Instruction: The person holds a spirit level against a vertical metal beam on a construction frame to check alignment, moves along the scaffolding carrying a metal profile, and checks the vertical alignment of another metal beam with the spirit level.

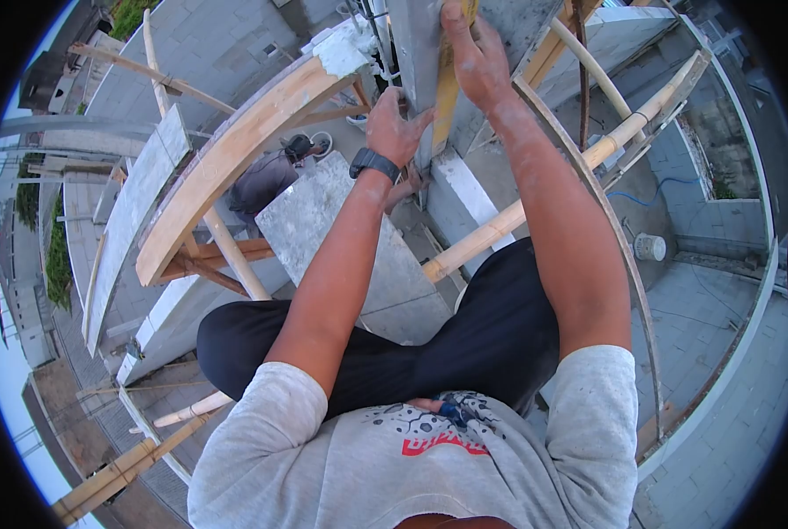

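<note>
Dust (pixel 500 90) whitens the right hand (pixel 480 63) gripping a straight yellow bar (pixel 447 99).

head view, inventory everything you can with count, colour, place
Bar: 1, yellow, top centre
Column: 1, grey, left of bar
Curved beam: 1, pale wood, upper left
Panel: 1, grey, left
Slab: 1, grey, centre
Poles: several, pale, centre and edges
Block walls: several, grey, around
Co-worker: 1, dark clothing, left of slab
Buckets: at least 2, white, right and near co-worker
Cord or hose: 1, blue, right
Watch: 1, black, upper centre
Trousers: black, lower centre
Shirt: 1, grey, bottom
Left hand: 1, dusty, by bar
Right hand: 1, dusty, on bar
</note>
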`<state>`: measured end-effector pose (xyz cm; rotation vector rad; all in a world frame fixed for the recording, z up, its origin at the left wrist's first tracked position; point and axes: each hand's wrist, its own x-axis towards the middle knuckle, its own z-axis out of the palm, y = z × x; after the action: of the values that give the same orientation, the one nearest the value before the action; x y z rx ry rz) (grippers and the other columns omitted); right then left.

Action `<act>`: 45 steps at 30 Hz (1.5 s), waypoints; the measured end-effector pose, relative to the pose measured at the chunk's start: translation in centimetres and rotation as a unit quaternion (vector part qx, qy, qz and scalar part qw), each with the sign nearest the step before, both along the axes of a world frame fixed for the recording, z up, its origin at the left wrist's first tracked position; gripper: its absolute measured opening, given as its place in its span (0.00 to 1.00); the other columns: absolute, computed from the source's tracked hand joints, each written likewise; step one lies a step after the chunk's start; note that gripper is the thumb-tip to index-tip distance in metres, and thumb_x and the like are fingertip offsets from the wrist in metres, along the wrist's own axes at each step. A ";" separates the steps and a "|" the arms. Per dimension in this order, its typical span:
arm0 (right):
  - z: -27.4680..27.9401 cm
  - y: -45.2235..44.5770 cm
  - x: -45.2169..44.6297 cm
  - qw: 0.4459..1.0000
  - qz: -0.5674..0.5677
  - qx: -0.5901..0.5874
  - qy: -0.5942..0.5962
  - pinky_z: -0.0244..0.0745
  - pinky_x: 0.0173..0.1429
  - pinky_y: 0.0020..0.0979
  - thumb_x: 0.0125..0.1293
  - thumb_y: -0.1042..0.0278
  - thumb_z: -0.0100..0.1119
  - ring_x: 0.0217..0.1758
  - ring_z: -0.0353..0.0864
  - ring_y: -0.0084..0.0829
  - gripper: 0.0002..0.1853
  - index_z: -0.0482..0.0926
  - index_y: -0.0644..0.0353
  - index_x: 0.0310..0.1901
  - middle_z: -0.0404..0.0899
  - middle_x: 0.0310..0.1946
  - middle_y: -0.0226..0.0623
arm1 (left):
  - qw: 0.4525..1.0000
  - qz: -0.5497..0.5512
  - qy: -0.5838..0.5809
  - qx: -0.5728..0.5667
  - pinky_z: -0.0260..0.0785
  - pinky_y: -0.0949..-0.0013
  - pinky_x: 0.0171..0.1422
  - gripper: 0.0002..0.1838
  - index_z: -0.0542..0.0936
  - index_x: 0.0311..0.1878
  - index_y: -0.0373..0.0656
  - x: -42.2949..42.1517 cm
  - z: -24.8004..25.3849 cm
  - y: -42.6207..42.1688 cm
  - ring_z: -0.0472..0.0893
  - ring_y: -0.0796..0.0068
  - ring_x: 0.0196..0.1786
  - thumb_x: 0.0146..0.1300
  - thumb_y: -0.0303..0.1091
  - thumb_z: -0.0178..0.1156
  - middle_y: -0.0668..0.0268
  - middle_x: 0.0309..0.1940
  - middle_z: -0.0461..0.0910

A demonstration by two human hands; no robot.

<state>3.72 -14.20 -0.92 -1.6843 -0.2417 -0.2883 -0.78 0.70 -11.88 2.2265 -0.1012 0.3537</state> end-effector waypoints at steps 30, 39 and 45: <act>0.4 0.1 -0.3 0.998 -0.035 -0.032 -0.047 0.73 0.46 0.40 0.76 0.39 0.46 0.40 0.79 0.36 0.31 0.79 0.66 0.49 0.82 0.35 0.44 | 1.000 0.007 -0.009 0.019 0.76 0.61 0.47 0.26 0.76 0.42 0.35 0.2 -0.5 0.0 0.86 0.58 0.41 0.54 0.46 0.76 0.51 0.36 0.85; 0.5 0.1 -0.3 0.999 -0.029 -0.030 -0.035 0.73 0.46 0.36 0.75 0.36 0.46 0.39 0.78 0.33 0.32 0.79 0.65 0.48 0.81 0.33 0.41 | 1.000 0.005 -0.001 0.014 0.76 0.61 0.48 0.26 0.76 0.42 0.35 0.4 -0.8 0.0 0.86 0.60 0.41 0.54 0.46 0.77 0.51 0.37 0.85; 0.6 -0.1 -0.2 0.999 -0.014 -0.044 -0.001 0.72 0.47 0.36 0.74 0.34 0.45 0.40 0.78 0.33 0.34 0.79 0.65 0.46 0.81 0.33 0.42 | 1.000 0.001 -0.003 0.010 0.76 0.61 0.48 0.27 0.75 0.42 0.35 0.5 -1.1 0.1 0.86 0.60 0.41 0.54 0.46 0.77 0.51 0.37 0.85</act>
<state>3.47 -14.27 -0.34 -1.7754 -0.2358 -0.3039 -0.32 0.82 -12.94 2.2455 -0.1053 0.3621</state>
